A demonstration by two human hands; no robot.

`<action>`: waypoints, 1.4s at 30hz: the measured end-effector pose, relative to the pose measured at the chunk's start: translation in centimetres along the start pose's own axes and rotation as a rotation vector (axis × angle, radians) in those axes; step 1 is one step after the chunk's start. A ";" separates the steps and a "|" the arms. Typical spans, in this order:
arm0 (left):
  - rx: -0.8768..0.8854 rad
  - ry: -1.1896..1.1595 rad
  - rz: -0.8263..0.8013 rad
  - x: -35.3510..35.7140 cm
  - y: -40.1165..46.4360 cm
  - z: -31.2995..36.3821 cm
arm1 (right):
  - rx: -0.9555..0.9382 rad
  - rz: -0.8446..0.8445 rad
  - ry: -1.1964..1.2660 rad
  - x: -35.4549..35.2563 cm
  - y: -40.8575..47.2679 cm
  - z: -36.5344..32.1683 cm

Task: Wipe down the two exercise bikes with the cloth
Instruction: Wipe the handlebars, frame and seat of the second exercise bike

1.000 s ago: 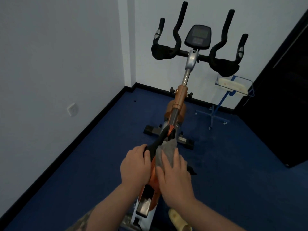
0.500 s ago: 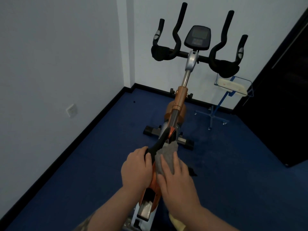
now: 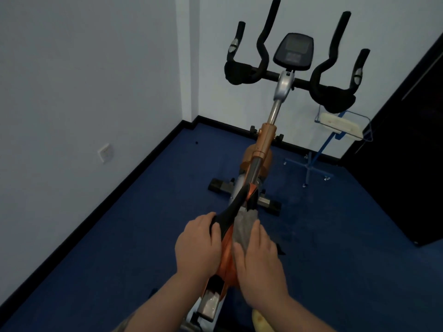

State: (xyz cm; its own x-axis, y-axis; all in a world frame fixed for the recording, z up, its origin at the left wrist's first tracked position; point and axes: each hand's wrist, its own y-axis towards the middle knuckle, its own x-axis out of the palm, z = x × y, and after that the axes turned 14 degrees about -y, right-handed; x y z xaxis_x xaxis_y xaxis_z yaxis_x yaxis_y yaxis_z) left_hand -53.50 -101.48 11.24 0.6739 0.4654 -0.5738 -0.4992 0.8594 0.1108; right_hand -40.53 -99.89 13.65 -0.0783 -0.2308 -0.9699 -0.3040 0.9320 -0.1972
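Both forearms reach forward side by side: left hand curled in a grip, fingers wrapped over; right hand flat, fingers extended, pressing down.

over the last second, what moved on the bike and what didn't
Very little. The right hand eased the grey cloth slightly forward along the orange frame, fingers flat on it. The left hand kept its grip by the black seat. The handlebars and blue stand are unchanged.

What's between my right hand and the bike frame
The grey cloth, pressed under the right hand against the orange frame, as the head view shows.
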 end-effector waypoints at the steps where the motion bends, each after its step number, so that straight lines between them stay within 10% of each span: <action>1: -0.002 0.003 0.006 0.0 0.1 0.0 | 0.004 0.005 -0.016 0.1 0.0 0.0; 12: -0.024 -0.023 0.038 -0.1 -0.1 0.0 | 0.077 -0.015 0.201 -0.9 11.7 -0.3; 21: -0.382 -0.350 0.382 1.2 -1.0 0.5 | -0.614 0.159 -0.251 -1.3 8.7 -0.1; 30: -0.390 -0.635 0.493 1.9 -2.0 0.9 | -0.899 0.127 -0.275 -1.7 2.6 4.1; 42: -0.338 -0.494 0.382 1.1 -1.7 0.9 | -0.604 0.139 -0.183 -0.5 4.5 0.3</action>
State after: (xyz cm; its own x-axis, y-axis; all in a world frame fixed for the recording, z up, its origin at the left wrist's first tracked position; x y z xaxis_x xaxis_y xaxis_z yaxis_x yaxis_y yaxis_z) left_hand -51.42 -102.21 11.10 0.5461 0.8316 -0.1008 -0.8377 0.5413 -0.0730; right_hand -41.61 -95.54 13.23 -0.0087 -0.0180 -0.9998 -0.7874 0.6164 -0.0042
